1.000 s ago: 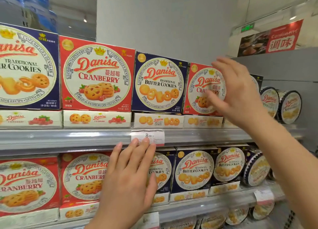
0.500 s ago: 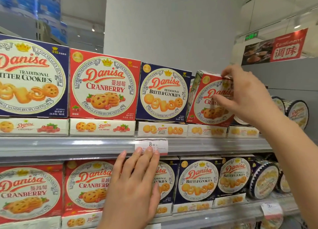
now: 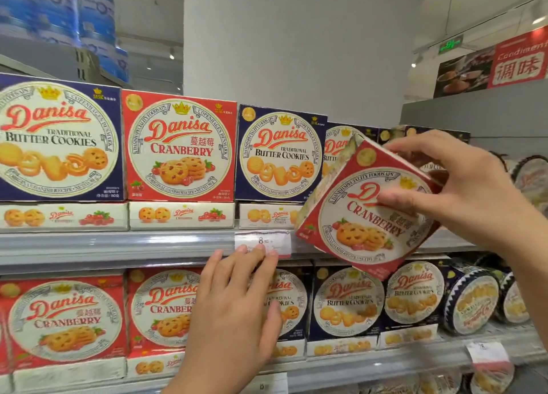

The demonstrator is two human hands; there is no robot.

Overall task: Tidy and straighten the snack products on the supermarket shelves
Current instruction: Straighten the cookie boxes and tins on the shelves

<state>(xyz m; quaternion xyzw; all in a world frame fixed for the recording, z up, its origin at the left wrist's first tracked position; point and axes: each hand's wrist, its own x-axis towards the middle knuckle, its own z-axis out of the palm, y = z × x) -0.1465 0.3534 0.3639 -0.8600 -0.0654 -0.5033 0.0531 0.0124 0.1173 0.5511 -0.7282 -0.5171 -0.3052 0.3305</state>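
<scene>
My right hand grips a red Danisa cranberry cookie box, fingers over its top edge and thumb across its front. The box is off the shelf, tilted clockwise in front of the upper shelf's edge. My left hand lies flat with straight fingers against the lower-row boxes, its fingertips touching the price tag. Behind the lifted box a blue butter cookie box shows in the gap. The upper row also holds a red cranberry box and a blue butter cookie box.
Flat white cookie boxes lie under the upright ones. The lower shelf carries red cranberry boxes, blue butter cookie boxes and round tins on their sides. More tins stand at the upper right. A white wall rises behind.
My right hand has pulled the red cranberry box out of the upper row, towards me and down, tilting it further. My left hand has stayed on the lower boxes.
</scene>
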